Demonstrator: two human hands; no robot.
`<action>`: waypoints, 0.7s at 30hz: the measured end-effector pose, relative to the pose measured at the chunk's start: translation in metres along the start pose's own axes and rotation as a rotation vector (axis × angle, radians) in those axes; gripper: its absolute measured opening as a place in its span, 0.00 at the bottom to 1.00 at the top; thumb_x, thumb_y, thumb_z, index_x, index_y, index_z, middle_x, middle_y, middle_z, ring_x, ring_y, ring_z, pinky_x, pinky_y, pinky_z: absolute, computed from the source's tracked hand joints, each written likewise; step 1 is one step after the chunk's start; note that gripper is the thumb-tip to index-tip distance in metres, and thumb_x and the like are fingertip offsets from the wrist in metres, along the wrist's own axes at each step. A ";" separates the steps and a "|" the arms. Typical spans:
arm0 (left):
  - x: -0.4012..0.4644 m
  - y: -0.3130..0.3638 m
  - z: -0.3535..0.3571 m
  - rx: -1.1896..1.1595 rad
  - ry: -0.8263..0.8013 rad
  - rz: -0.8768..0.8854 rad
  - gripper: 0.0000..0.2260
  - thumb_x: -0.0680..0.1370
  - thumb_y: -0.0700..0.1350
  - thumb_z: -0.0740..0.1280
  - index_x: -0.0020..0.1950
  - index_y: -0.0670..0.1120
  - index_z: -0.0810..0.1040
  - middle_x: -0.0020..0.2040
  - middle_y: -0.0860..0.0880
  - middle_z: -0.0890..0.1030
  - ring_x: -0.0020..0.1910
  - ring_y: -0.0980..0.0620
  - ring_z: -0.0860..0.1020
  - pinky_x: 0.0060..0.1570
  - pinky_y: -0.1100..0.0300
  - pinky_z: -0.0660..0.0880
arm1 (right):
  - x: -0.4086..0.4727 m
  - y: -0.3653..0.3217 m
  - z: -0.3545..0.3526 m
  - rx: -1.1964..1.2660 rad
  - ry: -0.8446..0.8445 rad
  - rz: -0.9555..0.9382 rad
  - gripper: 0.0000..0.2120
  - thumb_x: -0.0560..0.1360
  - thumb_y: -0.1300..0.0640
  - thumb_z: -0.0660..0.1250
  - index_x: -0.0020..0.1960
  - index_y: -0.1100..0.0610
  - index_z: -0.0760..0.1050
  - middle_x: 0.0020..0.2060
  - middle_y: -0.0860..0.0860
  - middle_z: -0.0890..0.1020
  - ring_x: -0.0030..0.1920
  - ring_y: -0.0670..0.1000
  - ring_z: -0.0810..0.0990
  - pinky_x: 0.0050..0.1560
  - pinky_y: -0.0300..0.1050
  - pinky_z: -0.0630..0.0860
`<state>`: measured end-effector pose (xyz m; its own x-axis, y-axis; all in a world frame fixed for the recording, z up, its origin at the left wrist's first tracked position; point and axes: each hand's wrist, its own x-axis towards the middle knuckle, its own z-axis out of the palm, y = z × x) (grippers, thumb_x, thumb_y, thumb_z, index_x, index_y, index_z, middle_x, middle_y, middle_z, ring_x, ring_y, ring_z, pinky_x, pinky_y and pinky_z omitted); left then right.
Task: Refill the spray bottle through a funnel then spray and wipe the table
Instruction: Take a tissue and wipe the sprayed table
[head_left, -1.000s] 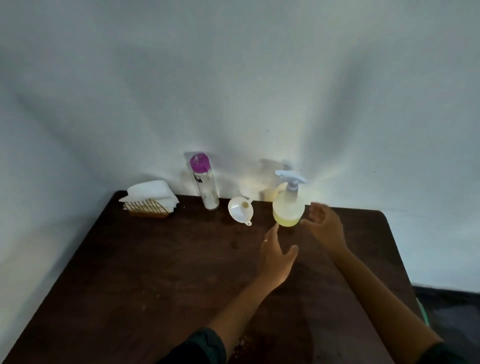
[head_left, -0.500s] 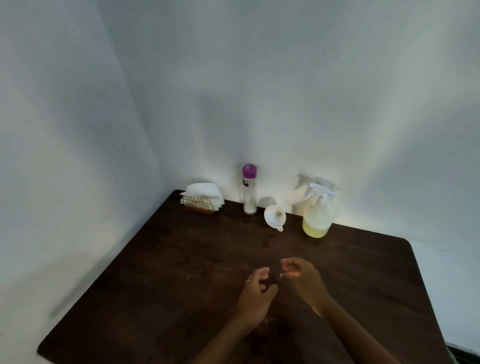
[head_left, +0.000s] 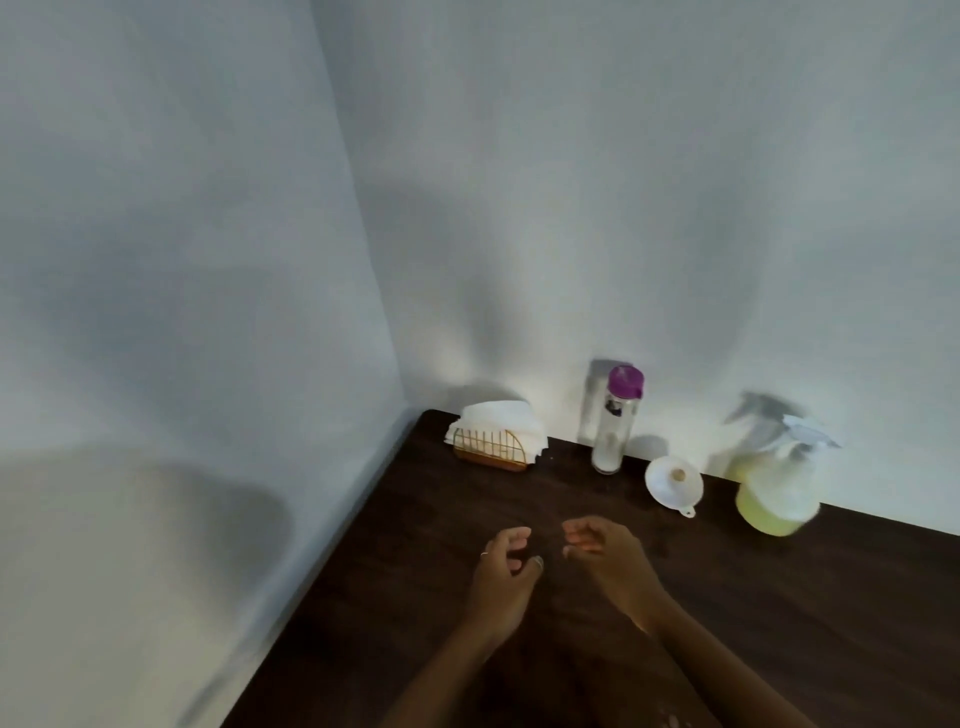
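Observation:
A spray bottle (head_left: 777, 491) with a white trigger head and a little yellow-green liquid stands at the back right of the dark wooden table (head_left: 415, 597), blurred. A white funnel (head_left: 674, 484) lies on its side just left of it. A tall clear bottle with a purple cap (head_left: 615, 421) stands by the wall. White napkins sit in a gold wire holder (head_left: 493, 436) in the back corner. My left hand (head_left: 506, 574) and my right hand (head_left: 608, 558) hover side by side over the table's middle, fingers loosely curled, holding nothing, well short of the bottles.
White walls (head_left: 260, 260) meet in a corner behind the napkin holder and run along the table's left and back edges. The dark tabletop stretches toward me around both forearms.
Both hands have drawn back from beside the spray bottle to the middle of the table. The view has swung left, so the objects sit further right in frame.

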<state>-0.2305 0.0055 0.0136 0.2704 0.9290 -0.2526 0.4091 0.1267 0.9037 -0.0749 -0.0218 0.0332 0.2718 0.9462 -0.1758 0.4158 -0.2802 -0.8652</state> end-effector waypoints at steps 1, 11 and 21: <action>0.008 0.001 -0.007 -0.003 0.004 -0.006 0.15 0.76 0.45 0.66 0.62 0.56 0.71 0.61 0.55 0.73 0.56 0.58 0.75 0.56 0.60 0.74 | 0.007 -0.004 0.002 -0.014 0.014 -0.002 0.12 0.70 0.63 0.70 0.53 0.55 0.77 0.47 0.48 0.81 0.48 0.46 0.80 0.54 0.42 0.76; 0.117 0.007 -0.088 0.191 0.129 0.107 0.19 0.75 0.47 0.67 0.66 0.54 0.69 0.68 0.53 0.68 0.66 0.51 0.67 0.59 0.58 0.71 | 0.112 -0.056 0.050 -0.301 0.270 -0.171 0.11 0.70 0.61 0.71 0.51 0.55 0.78 0.48 0.51 0.79 0.50 0.52 0.77 0.52 0.49 0.74; 0.201 0.005 -0.105 0.386 0.114 0.123 0.23 0.74 0.47 0.69 0.68 0.53 0.67 0.70 0.52 0.67 0.69 0.46 0.62 0.62 0.46 0.69 | 0.187 -0.066 0.072 -0.704 0.207 -0.249 0.22 0.65 0.59 0.74 0.58 0.53 0.77 0.54 0.56 0.76 0.54 0.59 0.73 0.47 0.52 0.70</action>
<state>-0.2655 0.2296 0.0030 0.2485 0.9643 -0.0910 0.6822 -0.1076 0.7232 -0.1140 0.1854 0.0240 0.2256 0.9646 0.1362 0.9207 -0.1655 -0.3534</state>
